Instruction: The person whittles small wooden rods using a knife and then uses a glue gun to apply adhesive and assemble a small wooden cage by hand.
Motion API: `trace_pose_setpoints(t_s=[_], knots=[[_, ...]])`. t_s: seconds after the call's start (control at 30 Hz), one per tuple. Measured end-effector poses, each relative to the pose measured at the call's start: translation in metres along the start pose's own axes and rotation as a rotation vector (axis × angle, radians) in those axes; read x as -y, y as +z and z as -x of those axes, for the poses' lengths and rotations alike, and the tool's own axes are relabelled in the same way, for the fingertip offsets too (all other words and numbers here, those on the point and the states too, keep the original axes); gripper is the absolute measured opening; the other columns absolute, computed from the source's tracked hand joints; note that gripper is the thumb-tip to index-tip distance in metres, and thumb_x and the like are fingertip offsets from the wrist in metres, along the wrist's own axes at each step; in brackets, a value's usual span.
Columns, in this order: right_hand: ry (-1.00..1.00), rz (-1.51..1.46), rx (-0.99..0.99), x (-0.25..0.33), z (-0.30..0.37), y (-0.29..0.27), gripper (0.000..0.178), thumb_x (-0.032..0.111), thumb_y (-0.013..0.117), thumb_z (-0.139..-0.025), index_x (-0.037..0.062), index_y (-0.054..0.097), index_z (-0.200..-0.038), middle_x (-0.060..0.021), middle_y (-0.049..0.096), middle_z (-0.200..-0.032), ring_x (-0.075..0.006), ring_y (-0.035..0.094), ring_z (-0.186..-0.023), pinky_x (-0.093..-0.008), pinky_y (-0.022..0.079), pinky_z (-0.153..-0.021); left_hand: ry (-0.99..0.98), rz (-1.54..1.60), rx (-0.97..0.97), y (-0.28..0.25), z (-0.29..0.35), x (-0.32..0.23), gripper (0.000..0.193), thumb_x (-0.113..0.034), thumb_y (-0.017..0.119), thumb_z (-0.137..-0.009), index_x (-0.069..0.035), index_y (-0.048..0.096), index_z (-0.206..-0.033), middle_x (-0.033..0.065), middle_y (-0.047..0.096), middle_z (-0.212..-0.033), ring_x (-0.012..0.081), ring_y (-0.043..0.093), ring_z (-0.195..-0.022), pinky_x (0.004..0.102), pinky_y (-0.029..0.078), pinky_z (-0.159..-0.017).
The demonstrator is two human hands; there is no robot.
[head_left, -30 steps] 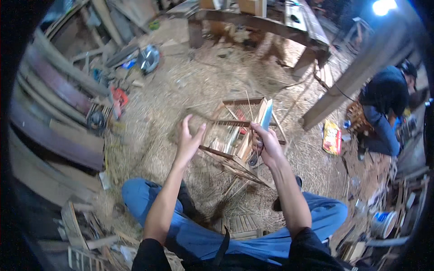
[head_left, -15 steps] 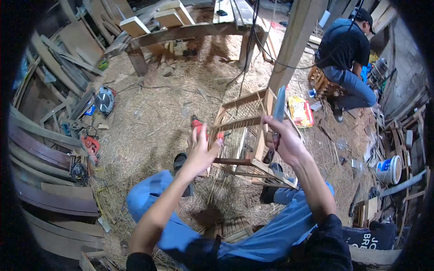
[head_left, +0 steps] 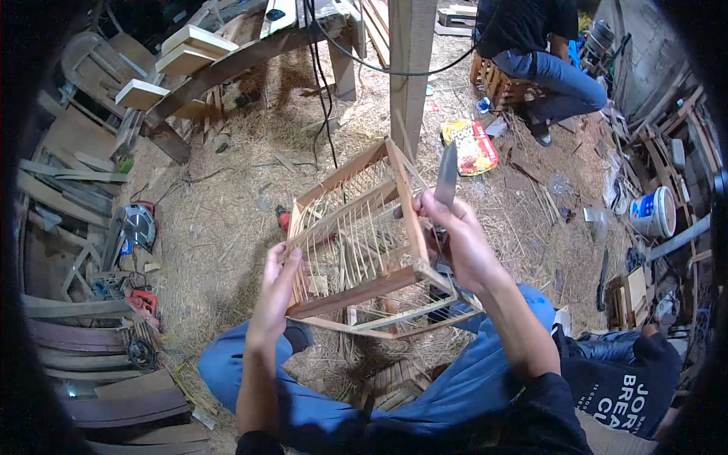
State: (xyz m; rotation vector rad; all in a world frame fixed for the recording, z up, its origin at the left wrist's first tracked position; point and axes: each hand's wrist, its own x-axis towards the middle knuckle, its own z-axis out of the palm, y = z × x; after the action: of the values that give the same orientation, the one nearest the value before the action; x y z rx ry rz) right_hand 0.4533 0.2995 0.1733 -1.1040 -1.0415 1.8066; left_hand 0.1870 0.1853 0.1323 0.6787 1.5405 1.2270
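Note:
A wooden cage frame [head_left: 356, 292] with thin bamboo bars stands tilted in front of me, above my knees. My left hand [head_left: 279, 284] is closed on its left side, thumb on the near face and fingers behind. In my right hand [head_left: 462, 239] is a knife [head_left: 447, 176], its broad blade pointing up and away. That hand is at the frame's right side; some of its fingers are hidden behind the wood and handle. Partly behind the cage's left post, a red power tool [head_left: 283, 218] lies on the ground.
Straw and shavings cover the floor. A wooden post [head_left: 411, 83] rises beyond the cage, near hanging black cables [head_left: 322, 98]. A circular saw [head_left: 139, 224] lies at left, a white bucket [head_left: 654, 212] at right. Another person [head_left: 542, 61] sits far right. A bright package [head_left: 470, 146] lies beyond the knife.
My left hand has gone from loosely spread beside the cage to gripping its left side. The cage has turned and come nearer. The view has swung right; the knife stays in my right hand.

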Motion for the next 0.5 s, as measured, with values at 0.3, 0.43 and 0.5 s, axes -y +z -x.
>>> trace_pose_setpoints(t_s=[0.3, 0.43, 0.5], knots=[[-0.046, -0.018, -0.076, 0.011, -0.007, -0.016, 0.024, 0.031, 0.057, -0.105, 0.0093, 0.062, -0.114, -0.0035, 0.071, -0.095, -0.0054, 0.061, -0.077, -0.0197, 0.043, -0.060, 0.131, 0.077, -0.076, 0.031, -0.005, -0.049, 0.056, -0.024, 0.057, -0.106, -0.004, 0.034, -0.153, 0.0118, 0.060, -0.130, 0.0132, 0.061, -0.108, 0.0290, 0.052, -0.090], [-0.036, 0.026, -0.151, -0.018, -0.029, -0.029, 0.030, 0.035, 0.054, -0.106, 0.0080, 0.062, -0.116, -0.0058, 0.073, -0.098, -0.0094, 0.064, -0.084, -0.0275, 0.050, -0.067, 0.260, 0.028, -0.127, 0.047, -0.016, -0.049, 0.055, -0.019, 0.057, -0.105, -0.003, 0.034, -0.153, 0.0119, 0.059, -0.129, 0.0119, 0.060, -0.104, 0.0292, 0.052, -0.089], [-0.040, 0.035, -0.183, -0.023, -0.034, -0.032, 0.030, 0.035, 0.054, -0.106, 0.0079, 0.062, -0.116, -0.0062, 0.074, -0.099, -0.0098, 0.065, -0.086, -0.0294, 0.053, -0.070, 0.268, -0.037, -0.125, 0.051, -0.017, -0.053, 0.059, -0.023, 0.060, -0.104, -0.003, 0.034, -0.153, 0.0140, 0.061, -0.131, 0.0144, 0.060, -0.117, 0.0307, 0.049, -0.101]])
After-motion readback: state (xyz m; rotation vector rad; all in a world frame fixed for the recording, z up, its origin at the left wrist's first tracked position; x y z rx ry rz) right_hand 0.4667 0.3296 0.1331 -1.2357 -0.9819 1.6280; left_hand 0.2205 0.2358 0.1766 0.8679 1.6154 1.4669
